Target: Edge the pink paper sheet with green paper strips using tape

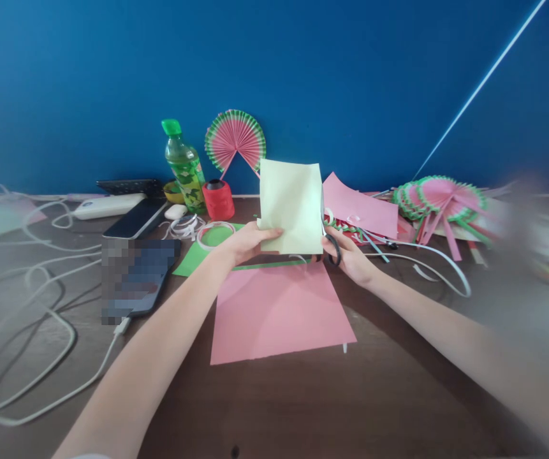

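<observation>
My left hand (250, 241) is closed on the lower left edge of a pale green sheet of paper (291, 201), its thumb lying across the front. The sheet is held up over the desk, facing me. At its lower right edge, my right hand (351, 256) grips scissors (334, 250) by a dark loop handle; the blades are mostly hidden by the sheet. Flat on the desk beneath lies a pink sheet of paper (281, 312). Partly under its top edge, a green sheet (192, 260) shows beside my left hand.
A pleated paper fan (234, 140) leans on the blue wall near a green-capped bottle (185, 169) and a red cylinder (219, 201). More fans (439, 197) and a pink paper piece (363, 207) lie right. Left are a phone (150, 274) and white cables (58, 312).
</observation>
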{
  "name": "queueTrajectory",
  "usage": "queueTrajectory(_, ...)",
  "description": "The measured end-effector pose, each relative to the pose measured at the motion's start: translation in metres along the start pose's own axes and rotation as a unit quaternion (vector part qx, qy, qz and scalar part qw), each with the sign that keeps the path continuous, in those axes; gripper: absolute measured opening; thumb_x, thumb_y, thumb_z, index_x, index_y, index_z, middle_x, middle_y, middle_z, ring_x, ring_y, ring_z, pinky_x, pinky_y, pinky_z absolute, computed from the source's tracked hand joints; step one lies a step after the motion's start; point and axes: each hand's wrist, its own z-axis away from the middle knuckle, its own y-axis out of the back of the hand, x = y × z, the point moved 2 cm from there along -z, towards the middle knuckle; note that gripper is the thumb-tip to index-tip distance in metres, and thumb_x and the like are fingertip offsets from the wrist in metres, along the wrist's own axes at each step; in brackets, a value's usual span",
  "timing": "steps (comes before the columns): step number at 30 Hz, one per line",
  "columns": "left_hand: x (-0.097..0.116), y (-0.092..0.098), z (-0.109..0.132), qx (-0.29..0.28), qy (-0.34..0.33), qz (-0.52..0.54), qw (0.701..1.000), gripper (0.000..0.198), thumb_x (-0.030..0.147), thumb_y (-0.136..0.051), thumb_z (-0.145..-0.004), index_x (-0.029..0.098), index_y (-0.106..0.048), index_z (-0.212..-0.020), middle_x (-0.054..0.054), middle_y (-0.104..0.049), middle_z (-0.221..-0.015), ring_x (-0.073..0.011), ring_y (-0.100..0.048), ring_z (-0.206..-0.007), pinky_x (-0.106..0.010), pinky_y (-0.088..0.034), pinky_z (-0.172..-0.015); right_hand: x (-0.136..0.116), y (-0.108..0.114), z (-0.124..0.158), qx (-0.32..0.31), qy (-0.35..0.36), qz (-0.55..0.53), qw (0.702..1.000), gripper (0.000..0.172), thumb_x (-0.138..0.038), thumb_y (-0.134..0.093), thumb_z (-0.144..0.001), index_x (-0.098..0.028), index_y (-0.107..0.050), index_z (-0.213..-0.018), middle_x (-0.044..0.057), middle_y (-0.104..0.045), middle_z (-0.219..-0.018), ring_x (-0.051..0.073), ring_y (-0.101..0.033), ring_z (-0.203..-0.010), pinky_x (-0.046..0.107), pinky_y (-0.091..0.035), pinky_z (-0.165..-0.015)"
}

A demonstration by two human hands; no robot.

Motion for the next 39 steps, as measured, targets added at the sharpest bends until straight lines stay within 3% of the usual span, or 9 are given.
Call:
queueTrajectory(3, 0.000, -0.001, 0.001, 0.003, 0.003, 0.002, 1.000, 0.027, 0.018, -0.075, -0.064, 0.014, -0.065, -0.089, -0.008, -0.070, -0.096, -0.0192, -0.066, -0.084, -0.032, -0.055, -0.072, -0.001, 0.000, 0.000, 0.022, 0.002, 0.008, 1.000, 0.024, -0.045, -0.058, -0.079, -0.022, -0.053, -0.085, -0.001, -0.057, -0.080, 0.017, -0.055, -0.083, 0.030, -0.046, -0.076)
queueTrajectory(7, 0.001, -0.004, 0.002, 0.004, 0.007, 0.002, 1.000, 0.024, 0.016, -0.072, -0.067, 0.014, -0.065, -0.090, -0.008, -0.070, -0.094, -0.0172, -0.066, -0.076, -0.032, -0.055, -0.069, -0.005, -0.003, 0.001, 0.011, -0.012, -0.014, 1.000, 0.025, -0.045, -0.059, -0.078, -0.022, -0.052, -0.083, -0.001, -0.056, -0.080, 0.015, -0.057, -0.074, 0.029, -0.048, -0.067)
queueTrajectory(15, -0.001, -0.006, 0.000, -0.005, 0.006, 0.019, 1.000, 0.020, 0.013, -0.071, -0.068, 0.013, -0.064, -0.086, -0.008, -0.070, -0.091, -0.0160, -0.065, -0.070, -0.032, -0.056, -0.067, -0.012, -0.008, 0.001, 0.014, -0.024, -0.009, 1.000, 0.038, -0.051, -0.058, -0.077, -0.023, -0.053, -0.102, 0.004, -0.060, -0.104, 0.019, -0.060, -0.084, 0.030, -0.050, -0.062)
queueTrajectory(24, -0.004, -0.006, 0.000, -0.011, 0.010, 0.023, 1.000, 0.028, 0.015, -0.074, -0.065, 0.013, -0.066, -0.092, -0.010, -0.070, -0.095, -0.0186, -0.066, -0.080, -0.033, -0.055, -0.071, -0.006, -0.003, 0.002, 0.012, 0.000, -0.025, 1.000, 0.030, -0.049, -0.056, -0.080, -0.026, -0.056, -0.098, 0.001, -0.062, -0.096, 0.019, -0.058, -0.096, 0.032, -0.051, -0.078)
queueTrajectory(32, -0.007, -0.004, -0.004, -0.021, 0.012, 0.031, 0.999, 0.027, 0.016, -0.076, -0.063, 0.013, -0.067, -0.089, -0.009, -0.070, -0.093, -0.0183, -0.066, -0.077, -0.032, -0.056, -0.066, -0.009, -0.007, 0.002, 0.013, -0.009, -0.015, 1.000, 0.034, -0.049, -0.056, -0.080, -0.025, -0.054, -0.104, 0.003, -0.061, -0.101, 0.019, -0.060, -0.088, 0.031, -0.052, -0.070)
queueTrajectory(39, -0.008, -0.005, -0.003, -0.022, 0.017, 0.030, 0.999, 0.030, 0.016, -0.076, -0.063, 0.013, -0.066, -0.091, -0.009, -0.070, -0.092, -0.0184, -0.066, -0.078, -0.035, -0.055, -0.072, -0.003, -0.004, 0.002, 0.012, -0.013, -0.024, 1.000, 0.032, -0.051, -0.054, -0.081, -0.026, -0.055, -0.101, 0.001, -0.061, -0.099, 0.017, -0.060, -0.085, 0.030, -0.052, -0.072)
